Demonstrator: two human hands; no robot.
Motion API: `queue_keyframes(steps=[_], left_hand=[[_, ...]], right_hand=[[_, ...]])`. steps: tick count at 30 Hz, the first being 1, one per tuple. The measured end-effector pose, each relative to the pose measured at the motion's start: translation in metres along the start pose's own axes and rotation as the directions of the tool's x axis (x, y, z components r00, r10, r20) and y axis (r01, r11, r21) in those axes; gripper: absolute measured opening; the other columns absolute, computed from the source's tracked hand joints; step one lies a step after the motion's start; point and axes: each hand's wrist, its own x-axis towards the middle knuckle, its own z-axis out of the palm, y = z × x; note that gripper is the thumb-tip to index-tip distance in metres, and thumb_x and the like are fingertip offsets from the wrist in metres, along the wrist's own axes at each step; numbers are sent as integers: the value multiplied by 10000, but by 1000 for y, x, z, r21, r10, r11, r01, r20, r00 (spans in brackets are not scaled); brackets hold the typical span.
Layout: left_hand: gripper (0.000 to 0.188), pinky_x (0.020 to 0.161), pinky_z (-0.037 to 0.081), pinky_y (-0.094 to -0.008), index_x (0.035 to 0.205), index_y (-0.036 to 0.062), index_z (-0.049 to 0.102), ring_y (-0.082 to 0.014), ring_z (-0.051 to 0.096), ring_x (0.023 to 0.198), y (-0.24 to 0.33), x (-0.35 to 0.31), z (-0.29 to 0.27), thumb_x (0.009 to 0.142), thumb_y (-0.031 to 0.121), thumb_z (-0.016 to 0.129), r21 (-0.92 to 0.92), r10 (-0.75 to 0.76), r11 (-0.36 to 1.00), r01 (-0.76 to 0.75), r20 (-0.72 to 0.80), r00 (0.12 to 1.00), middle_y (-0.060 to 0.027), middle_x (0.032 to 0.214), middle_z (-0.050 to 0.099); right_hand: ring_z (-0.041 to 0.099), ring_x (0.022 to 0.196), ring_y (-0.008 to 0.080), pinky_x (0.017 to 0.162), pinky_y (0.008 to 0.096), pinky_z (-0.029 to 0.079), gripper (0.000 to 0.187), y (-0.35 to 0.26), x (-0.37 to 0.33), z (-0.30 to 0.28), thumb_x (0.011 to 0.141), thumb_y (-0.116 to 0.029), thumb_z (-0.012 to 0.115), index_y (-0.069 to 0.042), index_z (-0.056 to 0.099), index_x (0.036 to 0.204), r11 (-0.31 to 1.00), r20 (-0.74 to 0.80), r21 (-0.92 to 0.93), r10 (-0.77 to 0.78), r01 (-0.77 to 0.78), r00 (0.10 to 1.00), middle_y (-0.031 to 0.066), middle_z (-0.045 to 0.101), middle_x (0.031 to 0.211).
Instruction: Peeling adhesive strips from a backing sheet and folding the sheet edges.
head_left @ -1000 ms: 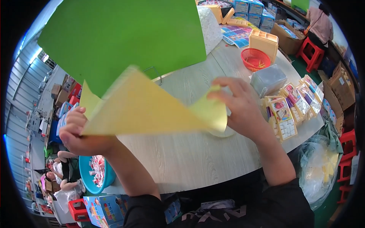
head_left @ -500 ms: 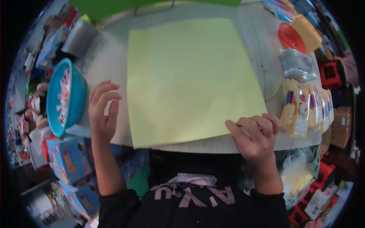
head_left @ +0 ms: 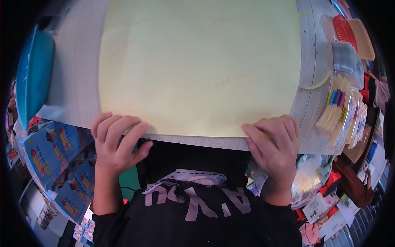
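Note:
A large pale yellow sheet lies over the table, faint reddish marks on its surface. Its near edge runs close to the table's front edge. At the sheet's near left corner, my left hand rests bent fingertips on it. The left thumb is apart from the fingers, off the table edge. My right hand touches the near right corner with curved, spread fingers, its thumb just below the sheet's edge. Neither hand's fingers are closed round anything visible.
A turquoise basin stands at the left. Blue printed boxes are stacked below it. Along the right edge are a red basket, clear plastic sleeves and packs of coloured pens. A plastic bag hangs near my right arm.
My left hand has come from beside the sheet onto its near left corner. The sheet fills more of the picture, and its near edge lies straighter. My right hand's thumb and fingers have parted.

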Motion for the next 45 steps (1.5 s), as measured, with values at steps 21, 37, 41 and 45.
queue_keyframes(steps=[21,37,41,45], left_hand=[[179,645,459,-369,810,78,653,-251,542,711,-7,21,-1,801,232,744,-324,-76,945,53,-57,996,-63,793,603],[126,589,370,-154,882,-15,626,-4,512,671,-27,59,-26,800,-34,720,-661,-407,338,670,539,737,31,740,580],[138,613,368,-147,930,-15,617,-4,520,688,-30,60,-23,826,-9,708,-678,-392,271,684,571,721,31,761,583],[144,615,374,-152,951,-16,611,2,518,695,-32,55,-24,841,2,703,-697,-395,263,667,553,734,29,783,592]], right_hand=[[554,772,257,749,397,446,177,-3,5,2,741,-232,753,-79,689,802,980,22,141,136,-138,990,38,591,795],[516,663,195,620,288,400,98,17,41,-15,860,-67,644,20,615,828,831,336,357,312,-427,889,71,529,694],[519,670,168,622,276,406,99,18,38,-12,869,-65,643,29,620,844,818,343,368,322,-442,882,64,538,709],[526,679,160,633,264,417,94,17,37,-10,877,-64,642,29,631,861,814,313,393,319,-427,895,63,546,720]])
